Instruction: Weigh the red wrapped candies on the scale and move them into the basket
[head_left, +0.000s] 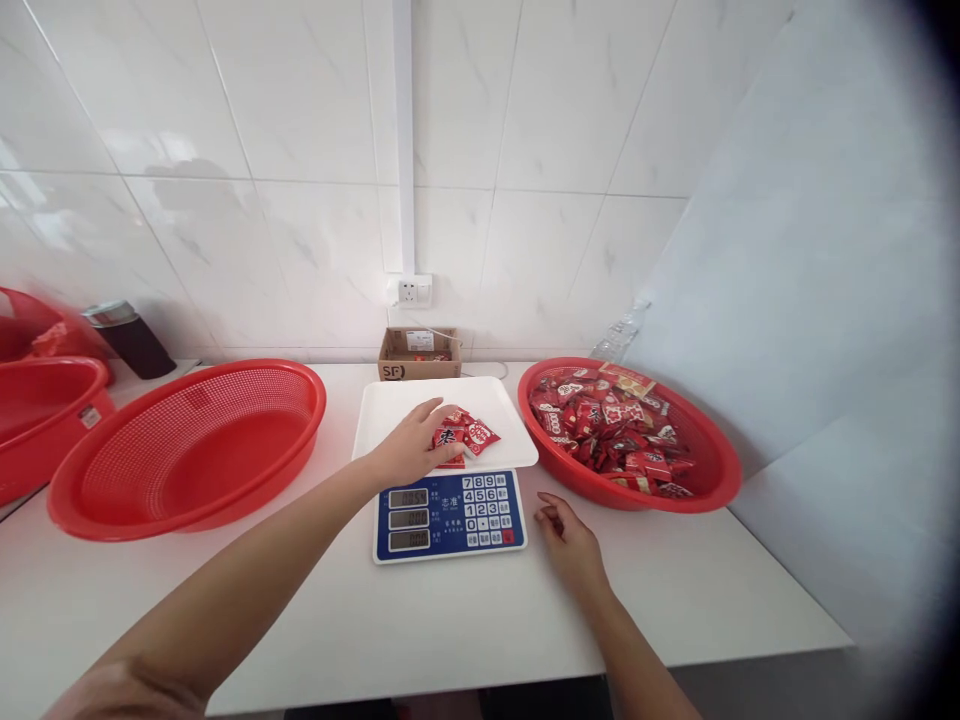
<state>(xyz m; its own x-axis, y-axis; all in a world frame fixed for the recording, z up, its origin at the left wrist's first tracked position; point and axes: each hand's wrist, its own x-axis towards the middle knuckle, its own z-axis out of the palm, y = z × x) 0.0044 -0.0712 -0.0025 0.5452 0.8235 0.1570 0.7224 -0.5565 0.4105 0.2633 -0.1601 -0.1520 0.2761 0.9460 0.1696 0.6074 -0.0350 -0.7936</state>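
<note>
A small heap of red snack packets (480, 436) with white print lies on the white pan (390, 400) of a digital scale. My left hand (411, 440) reaches over the pan from the left, its thumb and fingers closed around the heap's left side. The scale's blue keypad panel (450, 520) faces me, with three lit displays on its left. Just right of the panel, my right hand (568, 540) hovers at table level, fingers loosely curled and apart, with nothing visible in them. Beyond it stands a red basket (724, 470) heaped with similar packets (600, 420).
On the left stands a red perforated basket (187, 470) with no packets in it. Further left are another red basket (45, 430) and a dark bottle (135, 340). Behind the scale sits a cardboard box (420, 368), below a wall socket (412, 291).
</note>
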